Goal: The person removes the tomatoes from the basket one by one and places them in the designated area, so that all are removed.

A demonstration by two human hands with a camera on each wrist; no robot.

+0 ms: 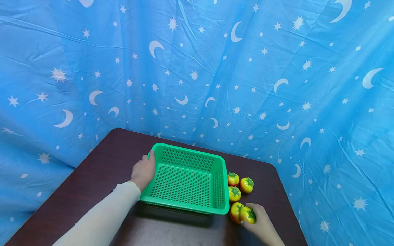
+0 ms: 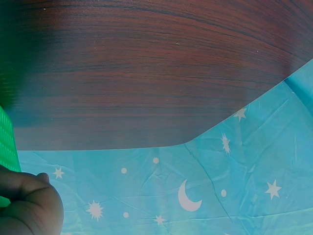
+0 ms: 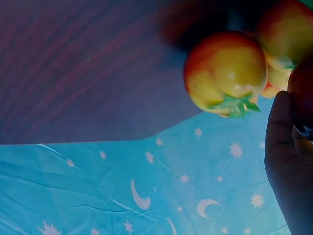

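Note:
In the head view, a green perforated plastic basket [image 1: 184, 182] has nothing inside it, and a dark shadow shows under its near edge. My left hand [image 1: 143, 171] grips its left rim; the left wrist view catches only part of that hand [image 2: 32, 203] beside the green mesh. To the right of the basket, my right hand [image 1: 260, 220] holds a yellow-red tomato [image 1: 248, 215] with a green star-shaped top between thumb and fingers. Another tomato [image 1: 235, 211] sits right beside the held one. In the right wrist view the held tomato [image 3: 303, 95] is dark and partly cut off.
More tomatoes stand close to the basket's right side, among them one farther right [image 1: 247, 185] and one near the rim [image 1: 235, 193]. All this is on a dark brown wooden table [image 1: 101, 177]. A blue curtain [image 1: 197, 85] with moons and stars hangs behind the table and along its sides.

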